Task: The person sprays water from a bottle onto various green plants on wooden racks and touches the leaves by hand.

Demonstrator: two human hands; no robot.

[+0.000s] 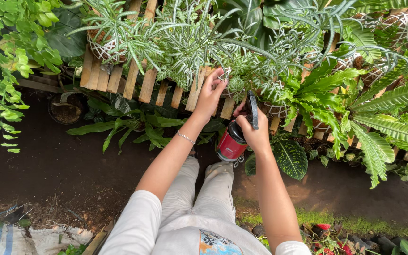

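- Right hand (256, 134) clenched a red spray bottle (231, 144) by its black trigger.
- Left hand (209, 94), at ten o'clock from it, pinched leaves of a potted plant (242, 78) on the wooden rack (147, 85).

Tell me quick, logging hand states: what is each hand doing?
Left hand: fingers pinched on the potted plant leaves.
Right hand: closed around a red spray bottle.

White short sleeves (135, 222); pale grey trousers (199, 193); thin silver bracelet (185, 137) on left wrist; colourful shirt print (218, 245).
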